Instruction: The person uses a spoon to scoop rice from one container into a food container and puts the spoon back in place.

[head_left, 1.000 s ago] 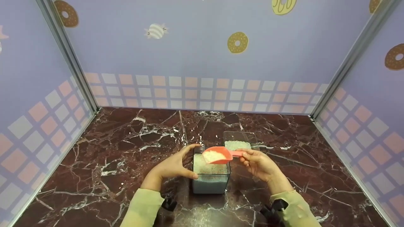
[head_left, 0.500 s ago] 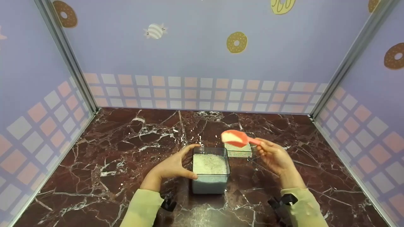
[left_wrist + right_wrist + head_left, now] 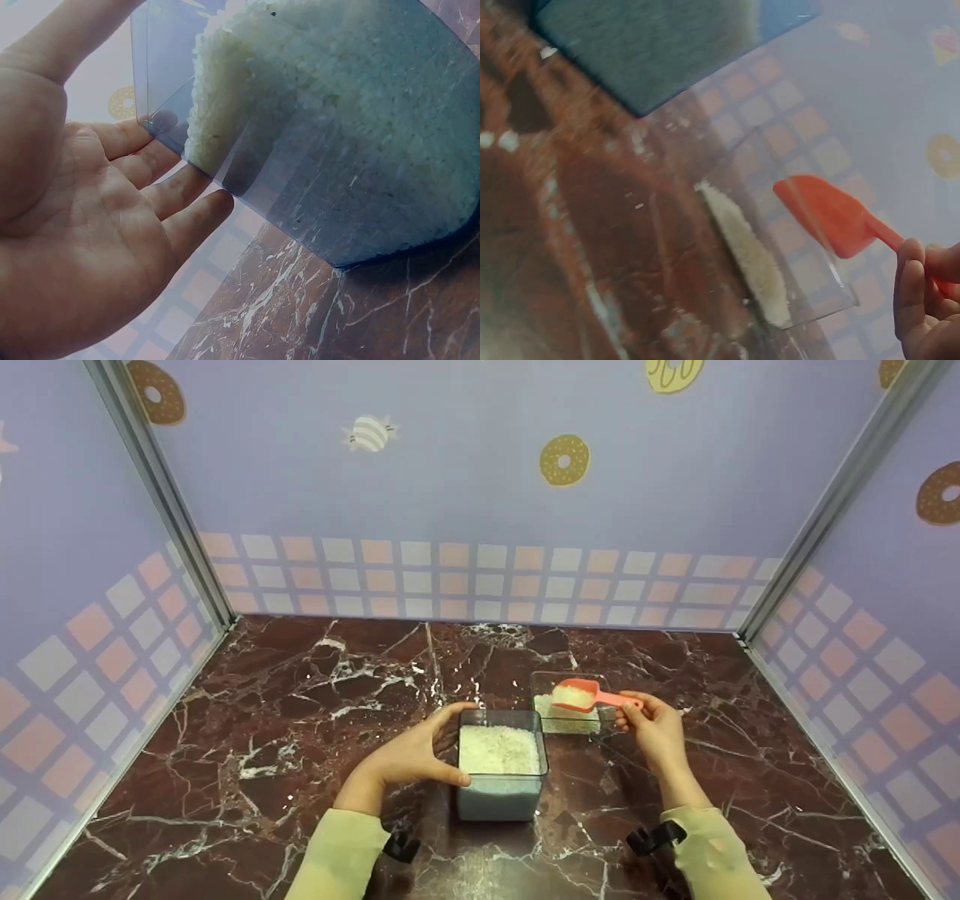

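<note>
- While I watch from my station, the left hand (image 3: 409, 757) braces the near clear box (image 3: 501, 780) on the surface (image 3: 300, 750), thumb at the near corner and fingers (image 3: 176, 191) lying almost straight along its left wall; they press it without wrapping round it.
- That near box is square, thin-walled and transparent, filled high with fine white grains (image 3: 499, 750) that heap against the wall in the left wrist view. I judge a nudge from the bracing hand could slide it on the polished marble and spill grains over the rim.
- Beyond it to the right, the right hand (image 3: 656, 727) pinches the handle of a small coral plastic scoop (image 3: 577, 695) between curled fingers (image 3: 919, 300).
- Its loaded bowl hangs over the far clear box (image 3: 568, 705), which holds only a thin layer of grains.
- As I see it, tipping too fast, or with the scoop's lip near a wall, could scatter grains onto the surface; the light box could also shift if the scoop knocks it.
</note>
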